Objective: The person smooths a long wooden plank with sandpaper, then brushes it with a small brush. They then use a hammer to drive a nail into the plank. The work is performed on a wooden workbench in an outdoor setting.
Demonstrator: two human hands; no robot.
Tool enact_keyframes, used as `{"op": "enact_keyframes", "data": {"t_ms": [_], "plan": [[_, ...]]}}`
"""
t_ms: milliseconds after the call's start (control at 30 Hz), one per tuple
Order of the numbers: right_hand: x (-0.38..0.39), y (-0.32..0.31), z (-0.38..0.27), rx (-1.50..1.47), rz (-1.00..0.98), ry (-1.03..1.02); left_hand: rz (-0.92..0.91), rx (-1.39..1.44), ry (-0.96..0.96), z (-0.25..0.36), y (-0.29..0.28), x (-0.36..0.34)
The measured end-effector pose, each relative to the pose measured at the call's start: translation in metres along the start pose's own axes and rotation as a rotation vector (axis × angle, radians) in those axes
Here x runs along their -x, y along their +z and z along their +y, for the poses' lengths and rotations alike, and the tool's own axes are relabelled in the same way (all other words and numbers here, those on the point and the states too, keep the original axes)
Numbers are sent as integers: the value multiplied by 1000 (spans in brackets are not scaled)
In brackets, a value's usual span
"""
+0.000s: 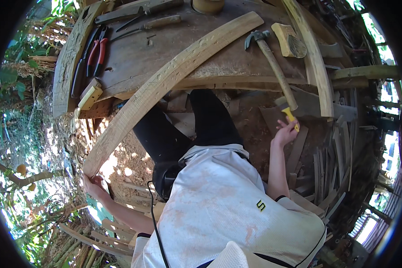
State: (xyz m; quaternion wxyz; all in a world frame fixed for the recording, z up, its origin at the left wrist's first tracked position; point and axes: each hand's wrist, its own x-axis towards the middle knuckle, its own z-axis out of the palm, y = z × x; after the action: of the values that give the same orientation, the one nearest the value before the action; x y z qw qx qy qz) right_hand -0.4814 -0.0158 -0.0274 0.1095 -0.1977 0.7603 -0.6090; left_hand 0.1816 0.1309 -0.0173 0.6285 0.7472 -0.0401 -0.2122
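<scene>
A long wooden plank [165, 76] runs slantwise from the far middle of the workbench down to the near left, past the bench's front edge. My left hand [95, 186] is closed round its near end. Its broad face has several small dents and marks. On the right, my right hand [286, 133] holds a small yellow tool [290, 117] with a narrow middle and a flared end; its kind is hard to make out. Just beyond that hand, a claw hammer [272, 64] lies with its wooden handle sticking out over the bench edge.
Red-handled pliers [97, 56] and wood-handled tools [161, 21] lie on the workbench [129, 58]. A wooden block [285, 39] sits right of the hammer. Timber rails [315, 67] flank the bench. Loose wood strips [332, 156] stand at right; a black cable [154, 219] hangs by my shirt.
</scene>
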Motion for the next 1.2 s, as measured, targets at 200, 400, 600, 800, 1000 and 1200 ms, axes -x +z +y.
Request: {"op": "enact_keyframes", "data": {"t_ms": [200,400,600,800,1000,1200], "plan": [[95,26,-44,-129,-879,-101,-17,-27,45,-2,-8,-3],[156,111,-144,-315,-1201,-627,-45,-42,57,10,4,11],[57,201,-162,104,-854,-794,-79,-30,71,4,-10,21],[62,197,-184,43,-856,-852,-24,28,79,0,1,28],[66,198,-197,-81,-1190,-618,-17,36,84,14,24,34],[32,211,-187,129,-586,-755,-70,102,84,15,40,39]]}}
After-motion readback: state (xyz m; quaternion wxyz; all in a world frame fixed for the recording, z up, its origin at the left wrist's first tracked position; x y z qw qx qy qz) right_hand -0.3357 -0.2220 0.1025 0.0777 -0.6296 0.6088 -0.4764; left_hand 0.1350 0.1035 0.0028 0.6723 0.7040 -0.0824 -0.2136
